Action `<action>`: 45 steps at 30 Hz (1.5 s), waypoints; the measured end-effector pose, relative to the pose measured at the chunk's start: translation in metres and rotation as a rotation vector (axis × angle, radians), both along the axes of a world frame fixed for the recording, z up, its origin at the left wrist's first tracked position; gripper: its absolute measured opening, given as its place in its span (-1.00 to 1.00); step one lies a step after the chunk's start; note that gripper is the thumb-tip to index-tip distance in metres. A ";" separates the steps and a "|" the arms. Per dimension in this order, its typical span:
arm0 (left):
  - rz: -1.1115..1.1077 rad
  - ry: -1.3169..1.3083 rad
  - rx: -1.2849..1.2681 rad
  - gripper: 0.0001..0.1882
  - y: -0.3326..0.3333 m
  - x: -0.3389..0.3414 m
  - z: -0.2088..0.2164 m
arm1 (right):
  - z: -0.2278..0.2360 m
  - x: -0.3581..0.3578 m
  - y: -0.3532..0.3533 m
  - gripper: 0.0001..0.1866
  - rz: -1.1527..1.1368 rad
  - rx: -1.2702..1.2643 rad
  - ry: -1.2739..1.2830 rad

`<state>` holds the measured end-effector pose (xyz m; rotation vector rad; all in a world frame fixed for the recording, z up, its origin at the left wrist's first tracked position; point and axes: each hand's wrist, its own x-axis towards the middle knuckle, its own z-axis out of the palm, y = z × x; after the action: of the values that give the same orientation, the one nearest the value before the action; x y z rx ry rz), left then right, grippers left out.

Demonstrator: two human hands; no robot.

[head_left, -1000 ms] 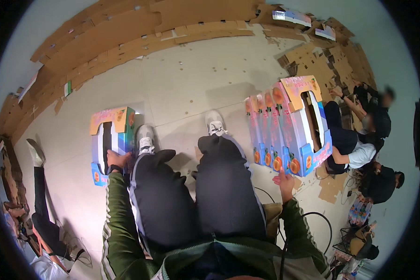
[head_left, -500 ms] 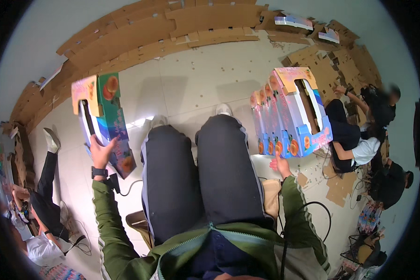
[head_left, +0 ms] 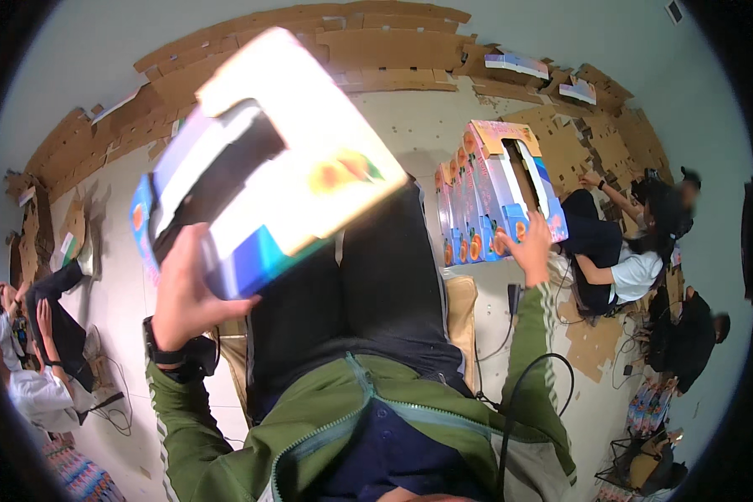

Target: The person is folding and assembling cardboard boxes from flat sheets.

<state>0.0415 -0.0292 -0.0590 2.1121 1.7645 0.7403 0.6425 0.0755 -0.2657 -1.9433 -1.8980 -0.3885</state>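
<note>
My left hand (head_left: 188,297) grips the near lower edge of an open-topped cardboard fruit box (head_left: 322,159), its thumb across the near end. The box is tilted, raised above my left thigh, and covers part of my lap. Its white, blue and orange panels carry a peach print, and glare washes out much of the surface. On the right, a row of several similar printed fruit boxes (head_left: 475,197) stands upright, pressed side by side. My right hand (head_left: 529,253) has its fingers spread against the near lower corner of the row's rightmost box.
Brown cardboard sheets (head_left: 393,50) line the far wall, with flattened cardboard (head_left: 560,146) on the floor at right. Seated people (head_left: 636,259) work at right, others (head_left: 46,335) at left. A black cable (head_left: 519,402) loops by my right forearm.
My left hand has lifted its fruit box from the left, bringing it up, closer and rightward over my lap. My right hand has moved up from below the row onto the rightmost box's corner.
</note>
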 end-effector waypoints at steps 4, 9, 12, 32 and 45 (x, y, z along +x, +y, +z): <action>-0.151 0.117 -0.081 -0.08 -0.016 0.034 -0.014 | -0.014 0.004 0.033 0.19 -0.219 -0.464 -0.033; -0.203 0.267 -0.013 -0.08 -0.035 0.046 -0.022 | -0.002 -0.011 0.035 -0.03 -0.241 -0.296 0.048; -0.230 0.292 -0.038 -0.05 -0.037 0.043 -0.025 | -0.003 -0.027 0.033 -0.10 -0.279 -0.112 0.049; -0.192 0.224 -0.031 -0.02 -0.037 0.046 -0.033 | -0.043 -0.015 0.024 -0.12 -0.216 -0.141 0.118; -0.196 0.253 -0.060 -0.06 -0.034 0.048 -0.031 | -0.063 -0.021 0.027 -0.10 -0.266 -0.204 0.038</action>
<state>0.0898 -0.0632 -0.0899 2.3797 1.6400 0.3783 0.6214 0.1021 -0.3290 -2.3305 -1.7159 -0.2370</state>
